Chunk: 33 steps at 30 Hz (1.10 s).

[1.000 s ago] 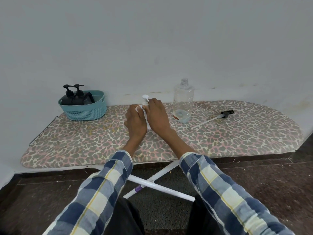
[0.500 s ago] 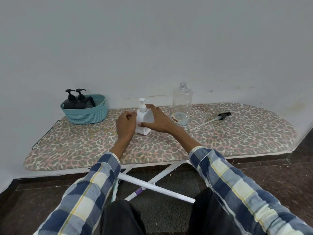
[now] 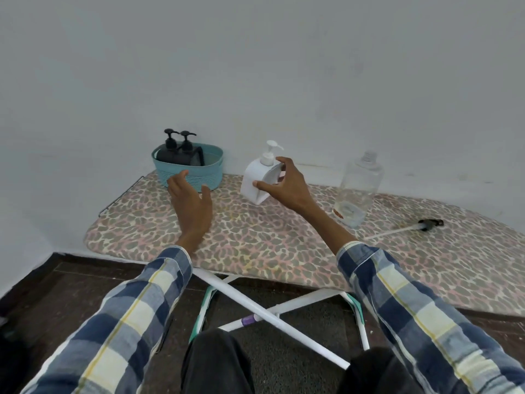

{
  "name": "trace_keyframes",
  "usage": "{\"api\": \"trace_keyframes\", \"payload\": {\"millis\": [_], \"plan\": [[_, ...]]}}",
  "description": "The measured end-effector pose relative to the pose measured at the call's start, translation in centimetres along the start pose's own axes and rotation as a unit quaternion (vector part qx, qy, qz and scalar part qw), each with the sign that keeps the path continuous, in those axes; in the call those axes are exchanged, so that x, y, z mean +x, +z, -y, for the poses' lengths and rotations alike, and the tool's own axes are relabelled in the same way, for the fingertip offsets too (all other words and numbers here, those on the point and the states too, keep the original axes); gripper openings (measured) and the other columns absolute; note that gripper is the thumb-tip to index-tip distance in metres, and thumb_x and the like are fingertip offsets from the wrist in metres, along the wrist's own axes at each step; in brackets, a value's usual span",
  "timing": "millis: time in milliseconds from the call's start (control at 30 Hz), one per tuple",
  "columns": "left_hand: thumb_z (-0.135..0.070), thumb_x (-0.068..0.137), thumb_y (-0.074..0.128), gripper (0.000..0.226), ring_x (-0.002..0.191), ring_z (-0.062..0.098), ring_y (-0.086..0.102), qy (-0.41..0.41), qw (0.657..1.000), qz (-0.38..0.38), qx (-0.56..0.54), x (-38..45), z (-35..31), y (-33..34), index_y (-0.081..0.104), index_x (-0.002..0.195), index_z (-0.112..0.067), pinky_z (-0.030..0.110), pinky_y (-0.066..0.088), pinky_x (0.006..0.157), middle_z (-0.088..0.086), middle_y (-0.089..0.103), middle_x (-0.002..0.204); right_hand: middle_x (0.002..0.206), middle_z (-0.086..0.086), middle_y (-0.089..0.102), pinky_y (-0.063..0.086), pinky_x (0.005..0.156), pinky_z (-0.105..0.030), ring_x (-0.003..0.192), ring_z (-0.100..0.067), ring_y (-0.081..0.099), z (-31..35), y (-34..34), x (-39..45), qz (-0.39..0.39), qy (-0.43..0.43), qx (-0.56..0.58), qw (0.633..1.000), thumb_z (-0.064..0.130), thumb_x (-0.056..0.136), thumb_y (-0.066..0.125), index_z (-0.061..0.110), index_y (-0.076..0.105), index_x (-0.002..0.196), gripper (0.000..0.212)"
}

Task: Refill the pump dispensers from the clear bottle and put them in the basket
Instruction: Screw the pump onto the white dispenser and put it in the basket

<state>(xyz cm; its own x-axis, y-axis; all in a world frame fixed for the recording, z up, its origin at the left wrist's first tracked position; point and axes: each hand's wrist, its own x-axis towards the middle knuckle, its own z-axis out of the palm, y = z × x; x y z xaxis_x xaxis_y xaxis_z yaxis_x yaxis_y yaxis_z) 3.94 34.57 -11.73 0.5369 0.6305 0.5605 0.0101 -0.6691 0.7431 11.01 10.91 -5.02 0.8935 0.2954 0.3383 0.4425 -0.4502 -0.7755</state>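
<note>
Open worktop: the ironing board (image 3: 284, 245) shows bare cover across the lower centre of the frame, between the two forearms.
Basket: the basket (image 3: 189, 173) at upper left has free room in its right half; two black pump bottles (image 3: 177, 153) fill its left half.
In the way: the left hand (image 3: 191, 204) hovers just before the basket; the white dispenser (image 3: 255, 180), held tilted by the right hand (image 3: 284, 183), stands right of it.
Right side: the clear bottle (image 3: 358, 189) and the loose pump (image 3: 409, 227) lie there.
Behind: the wall (image 3: 255, 66).

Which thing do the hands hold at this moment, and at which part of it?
The right hand holds the white pump dispenser by its body, thumb on the front and fingers around its right side. The left hand holds nothing.
</note>
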Motion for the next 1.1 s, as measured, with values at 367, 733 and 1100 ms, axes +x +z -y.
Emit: {"api": "trace_keyframes", "payload": {"millis": [367, 733, 1100], "plan": [[-0.044, 0.103, 0.056, 0.072, 0.147, 0.040, 0.038, -0.023, 0.998, 0.055, -0.008, 1.2, 2.6, 0.8, 0.029, 0.167, -0.022, 0.062, 0.042, 0.114, 0.017, 0.029, 0.166, 0.144, -0.003, 0.057, 0.055, 0.102, -0.035, 0.118, -0.020, 0.069, 6.8, 5.3, 10.5, 0.055, -0.028, 0.116, 0.991, 0.037, 0.080, 0.094, 0.018, 0.045, 0.149, 0.086], [-0.033, 0.094, 0.068, 0.085, 0.141, 0.036, 0.046, -0.003, 0.997, 0.057, -0.046, 1.2, 2.7, 1.0, 0.024, 0.166, -0.024, 0.060, 0.054, 0.105, 0.010, 0.028, 0.163, 0.142, 0.000, 0.057, 0.053, 0.100, -0.034, 0.125, -0.020, 0.061, 6.0, 11.7, 14.6, 0.136, -0.063, 0.026, 0.988, 0.036, 0.077, 0.096, 0.018, 0.046, 0.148, 0.089], [-0.031, 0.091, 0.074, 0.092, 0.139, 0.035, 0.050, -0.003, 0.998, 0.059, -0.032, 1.1, 2.8, 1.2, 0.023, 0.166, -0.023, 0.058, 0.057, 0.101, 0.008, 0.028, 0.162, 0.154, -0.003, 0.049, 0.035, 0.115, -0.045, 0.140, -0.022, 0.048, 4.6, 15.0, 13.6, 0.177, -0.087, -0.071, 0.978, 0.035, 0.102, 0.068, 0.019, 0.040, 0.156, 0.063]]}}
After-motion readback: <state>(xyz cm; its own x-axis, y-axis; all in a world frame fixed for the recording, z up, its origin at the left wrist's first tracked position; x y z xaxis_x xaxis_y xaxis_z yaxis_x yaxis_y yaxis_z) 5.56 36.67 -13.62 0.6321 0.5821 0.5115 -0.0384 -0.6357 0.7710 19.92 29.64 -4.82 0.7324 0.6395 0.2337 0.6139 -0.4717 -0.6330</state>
